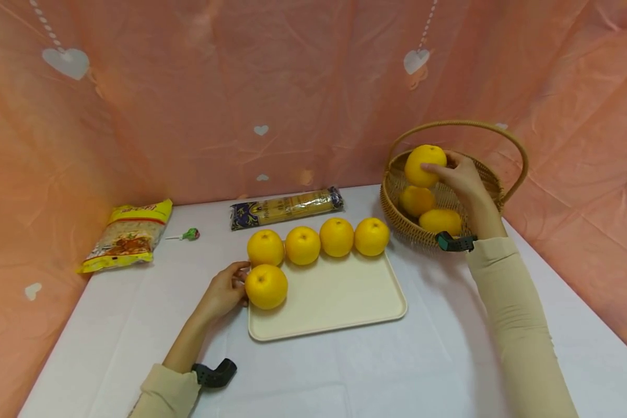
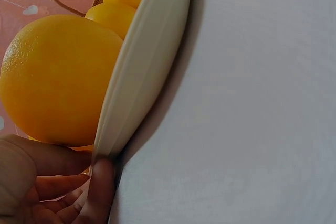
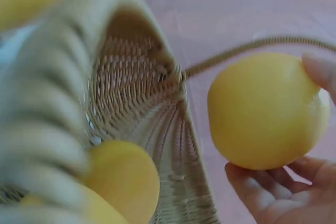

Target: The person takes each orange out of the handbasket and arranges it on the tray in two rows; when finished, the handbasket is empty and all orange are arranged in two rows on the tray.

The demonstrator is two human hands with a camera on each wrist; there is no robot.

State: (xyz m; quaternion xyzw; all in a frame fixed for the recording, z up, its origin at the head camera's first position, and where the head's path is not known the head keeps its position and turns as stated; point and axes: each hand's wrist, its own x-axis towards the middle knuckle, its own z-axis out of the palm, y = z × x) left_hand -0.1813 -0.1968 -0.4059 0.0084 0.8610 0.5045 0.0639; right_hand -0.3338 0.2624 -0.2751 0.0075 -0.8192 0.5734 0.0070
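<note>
the orange (image 1: 425, 165) is held up over the basket (image 1: 394, 212), beyond the far right corner of the tray (image 1: 339, 290). the right hand (image 1: 465, 180) grasps it, thumb on one side and fingers on the other. two more fruits (image 1: 440, 222) lie below it in the basket. the left hand (image 1: 224, 293), at the tray's left side, pinches the rim between thumb and finger, right beside the nearest orange there (the left wrist view shows the rim caught in the pinch).

five more oranges (image 1: 337, 237) sit at the tray: four in a row along its far edge, the fifth (image 1: 266, 287) just in front of the leftmost, leaving the middle and right of the tray bare.

the step in hand looks like shifting one orange between basket and tray, though which way it is going i cannot tell. if it is bound for the tray, the next move calls for clearing the basket's rim, a steady tray and a gentle release, since round fruit may roll.

farther out, a pasta packet (image 1: 287, 208) lies behind the tray; a lollipop (image 1: 190, 234) and a food bag (image 1: 130, 235) lie off its far left corner. a white cloth (image 1: 303, 371) spreads beneath the tray, and a pink curtain (image 1: 313, 87) hangs behind.
</note>
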